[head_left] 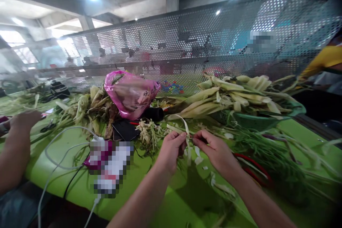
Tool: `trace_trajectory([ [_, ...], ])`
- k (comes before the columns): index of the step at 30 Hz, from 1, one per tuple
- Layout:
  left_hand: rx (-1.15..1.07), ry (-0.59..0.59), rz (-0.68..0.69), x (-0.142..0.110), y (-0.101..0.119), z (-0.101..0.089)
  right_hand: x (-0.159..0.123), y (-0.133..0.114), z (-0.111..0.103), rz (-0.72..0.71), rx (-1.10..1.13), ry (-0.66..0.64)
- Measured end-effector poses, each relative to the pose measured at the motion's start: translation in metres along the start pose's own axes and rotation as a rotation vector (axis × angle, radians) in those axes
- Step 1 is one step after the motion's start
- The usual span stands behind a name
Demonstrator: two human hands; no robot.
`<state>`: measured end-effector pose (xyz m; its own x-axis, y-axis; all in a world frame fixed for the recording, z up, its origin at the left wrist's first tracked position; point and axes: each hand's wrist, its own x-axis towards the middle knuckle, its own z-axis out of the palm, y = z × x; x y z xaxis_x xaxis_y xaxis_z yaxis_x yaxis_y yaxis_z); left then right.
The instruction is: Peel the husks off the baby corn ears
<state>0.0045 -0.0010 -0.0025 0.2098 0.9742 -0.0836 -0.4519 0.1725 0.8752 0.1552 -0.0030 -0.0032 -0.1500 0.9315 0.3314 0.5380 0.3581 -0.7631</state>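
Note:
My left hand and my right hand meet over the green table, both pinched on a pale leaf strip that curls up between them. Small torn bits of leaf lie below my fingers. Behind my hands sits a loose heap of shredded pale fibres.
A green basin piled with pale husk leaves stands at the right, long green stems and red-handled scissors before it. A pink plastic bag, dried husks, a black wallet, white cables and a blurred packet lie left. Another person's arm rests far left; perforated metal screen behind.

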Motion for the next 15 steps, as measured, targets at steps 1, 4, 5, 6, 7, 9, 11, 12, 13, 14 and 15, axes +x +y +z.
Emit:
trace_trajectory([
  [1,-0.005,-0.006,-0.013,0.001,0.000,-0.001,0.000,0.001,0.000,-0.018,-0.028,0.015],
  [4,0.011,-0.015,-0.018,0.003,-0.002,-0.003,0.001,0.000,-0.003,-0.128,-0.115,0.127],
  [5,0.013,-0.013,-0.001,0.004,-0.002,-0.004,0.001,-0.002,-0.004,-0.181,-0.142,0.184],
  [6,0.007,-0.009,0.020,0.005,-0.003,-0.004,0.000,-0.004,-0.004,-0.237,-0.169,0.242],
  [7,-0.006,-0.003,0.036,0.005,-0.004,-0.004,0.000,-0.006,-0.005,-0.289,-0.201,0.292],
  [9,-0.047,0.010,0.036,0.006,-0.007,-0.004,-0.001,-0.009,-0.005,-0.355,-0.280,0.340],
  [11,-0.091,0.015,0.011,0.006,-0.008,-0.003,-0.003,-0.011,-0.003,-0.367,-0.361,0.342],
  [12,-0.106,0.010,-0.002,0.006,-0.008,-0.003,-0.003,-0.011,-0.002,-0.362,-0.394,0.338],
  [13,-0.117,0.004,-0.012,0.006,-0.008,-0.003,-0.003,-0.010,-0.001,-0.356,-0.417,0.334],
  [14,-0.121,0.002,-0.018,0.005,-0.007,-0.002,-0.003,-0.009,0.000,-0.355,-0.429,0.330],
  [15,-0.121,0.003,-0.021,0.005,-0.006,-0.002,-0.003,-0.008,0.000,-0.362,-0.433,0.325],
])
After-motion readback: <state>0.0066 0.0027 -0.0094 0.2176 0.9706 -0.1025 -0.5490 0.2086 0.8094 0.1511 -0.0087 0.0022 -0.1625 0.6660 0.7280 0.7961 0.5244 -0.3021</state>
